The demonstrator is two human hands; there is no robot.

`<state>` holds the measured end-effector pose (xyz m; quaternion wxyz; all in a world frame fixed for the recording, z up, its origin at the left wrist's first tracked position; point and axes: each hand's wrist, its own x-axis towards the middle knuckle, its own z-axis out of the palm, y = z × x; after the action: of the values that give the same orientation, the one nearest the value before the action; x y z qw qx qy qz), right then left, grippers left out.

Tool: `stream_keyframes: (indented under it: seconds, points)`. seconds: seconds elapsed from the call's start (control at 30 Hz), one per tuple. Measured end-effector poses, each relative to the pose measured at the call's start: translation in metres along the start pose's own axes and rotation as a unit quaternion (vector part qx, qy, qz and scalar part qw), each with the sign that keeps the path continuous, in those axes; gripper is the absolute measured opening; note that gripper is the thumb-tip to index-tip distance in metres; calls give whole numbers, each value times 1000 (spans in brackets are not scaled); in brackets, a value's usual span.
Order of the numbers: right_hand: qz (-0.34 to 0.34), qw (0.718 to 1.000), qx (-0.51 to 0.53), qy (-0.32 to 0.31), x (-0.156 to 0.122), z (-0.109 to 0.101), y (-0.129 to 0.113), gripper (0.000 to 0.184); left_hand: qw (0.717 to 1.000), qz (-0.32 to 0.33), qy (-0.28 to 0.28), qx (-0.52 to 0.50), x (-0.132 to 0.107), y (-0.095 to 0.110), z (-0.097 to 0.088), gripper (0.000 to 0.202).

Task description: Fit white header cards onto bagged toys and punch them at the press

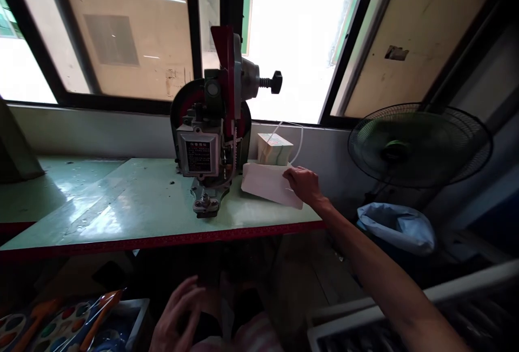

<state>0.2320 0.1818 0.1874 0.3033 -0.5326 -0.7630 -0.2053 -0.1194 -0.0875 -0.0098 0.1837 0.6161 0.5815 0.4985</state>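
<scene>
My right hand (302,181) pinches the right edge of a flat white piece of card or paper (267,181) above the right end of the green tabletop. Its fingers are closed on the card, which tilts a little down to the right. Down by my lap, my left hand (178,314) is half curled with thumb and fingers apart, and no object shows in it. A red and dark green bench machine (217,125) stands just left of the card, with a lettered metal plate and a small anvil-like foot (206,205) at its front. Behind the card is a stack of printed cards (275,149).
The green table (150,200) has a red front edge. A fan (419,146) and a bag-lined bin (397,227) stand to the right. Packaged colourful toys (65,319) fill a crate at lower left; another crate (344,330) is at lower right. Windows line the back.
</scene>
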Motion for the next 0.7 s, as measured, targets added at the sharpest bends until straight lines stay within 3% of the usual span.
stream_keyframes:
  seconds: [0.1,0.17,0.27,0.33,0.43,0.5,0.53,0.6,0.7]
  points:
    - [-32,993,79,-79,-36,-35,-7,14,998,60,11,6,39,34,7,25]
    - [-76,975,154,-143,-69,-52,-17,13,996,78,-34,-15,60,59,15,28]
    - [-96,937,268,-204,-120,-67,-28,13,981,60,-160,-91,76,84,33,29]
    - [-56,918,320,-225,-152,-73,-20,17,961,36,-243,-125,76,89,47,33]
    - [101,929,285,-215,-202,-82,29,26,952,20,-282,-121,68,80,62,36]
    - [239,945,139,-174,-242,-94,77,29,957,23,-270,-107,63,67,67,34]
    - [292,939,46,-174,-264,-101,100,26,959,23,-262,-101,61,60,68,33]
    - [356,904,-76,-226,-310,-116,138,32,964,13,-249,-96,59,47,69,32]
    - [412,841,-98,-338,-372,-133,159,54,964,-19,-244,-105,56,32,71,33]
